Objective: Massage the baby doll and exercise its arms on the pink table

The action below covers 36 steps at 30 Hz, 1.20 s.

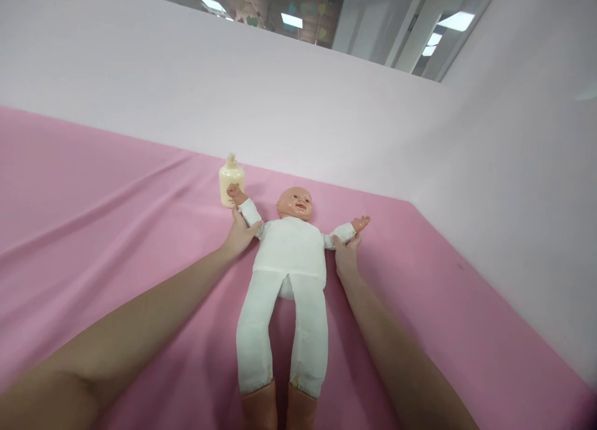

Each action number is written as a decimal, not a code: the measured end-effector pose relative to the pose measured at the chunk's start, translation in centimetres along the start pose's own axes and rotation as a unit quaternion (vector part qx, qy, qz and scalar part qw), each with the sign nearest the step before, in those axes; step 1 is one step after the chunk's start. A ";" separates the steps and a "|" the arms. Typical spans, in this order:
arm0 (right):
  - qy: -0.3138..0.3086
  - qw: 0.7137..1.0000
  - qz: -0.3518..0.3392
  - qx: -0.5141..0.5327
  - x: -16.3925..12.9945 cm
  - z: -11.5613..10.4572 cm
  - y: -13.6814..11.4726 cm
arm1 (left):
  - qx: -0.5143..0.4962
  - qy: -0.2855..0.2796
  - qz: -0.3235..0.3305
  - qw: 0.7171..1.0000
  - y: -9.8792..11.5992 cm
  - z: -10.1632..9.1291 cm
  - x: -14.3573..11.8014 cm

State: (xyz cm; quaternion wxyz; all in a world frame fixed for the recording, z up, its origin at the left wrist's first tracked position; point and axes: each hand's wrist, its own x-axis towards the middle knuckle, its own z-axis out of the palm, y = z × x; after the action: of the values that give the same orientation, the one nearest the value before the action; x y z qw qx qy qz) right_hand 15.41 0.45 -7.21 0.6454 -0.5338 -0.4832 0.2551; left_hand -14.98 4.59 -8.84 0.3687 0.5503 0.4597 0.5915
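- A smooth pink sheet (116, 218) covers the worktop, with long soft creases running across its left part.
- A small cream bottle (231, 180) with rounded shoulders and a narrow cap stands upright near the back, just beside the doll's raised fist.
- The left hand (240, 234) is curled around the doll's sleeved arm, thumb over the white cloth, below the bottle.
- The doll (289, 256) lies on its back in the middle of the sheet, arms spread, legs toward the camera; its head, fists and feet are glossy hard plastic, its suit plain white fabric, slightly rumpled at the legs.
- The right hand (346, 256) rests under the doll's other sleeve, fingers loosely closed on the cuff.
- Plain matte pale walls (513, 168) meet at the right corner.
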 end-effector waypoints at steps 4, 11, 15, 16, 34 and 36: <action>-0.054 0.998 -0.010 -0.004 -0.4 0.4 -1.1 | 0.076 -0.046 0.089 0.992 0.9 0.2 -0.4; -0.166 0.975 -0.123 -0.078 -0.9 0.8 -1.6 | 0.240 -0.153 0.215 0.934 1.7 0.6 -0.9; -0.171 0.971 -0.141 -0.088 -0.9 0.7 -1.7 | 0.253 -0.148 0.220 0.930 1.7 0.6 -1.0; -0.170 0.971 -0.143 -0.090 -0.9 0.7 -1.8 | 0.256 -0.147 0.220 0.930 1.7 0.6 -1.0; -0.154 0.978 -0.119 -0.078 -1.0 0.9 -1.8 | 0.245 -0.146 0.189 0.940 1.9 0.5 -1.0; -0.155 0.976 -0.125 -0.082 -1.0 0.9 -1.8 | 0.243 -0.147 0.185 0.941 2.0 0.6 -1.0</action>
State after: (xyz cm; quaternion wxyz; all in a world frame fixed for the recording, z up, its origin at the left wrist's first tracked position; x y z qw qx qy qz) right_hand 13.87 -0.49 -5.90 0.5433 -0.4741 -0.6597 0.2118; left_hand -14.16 3.08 -7.32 0.1714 0.7796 0.4198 0.4321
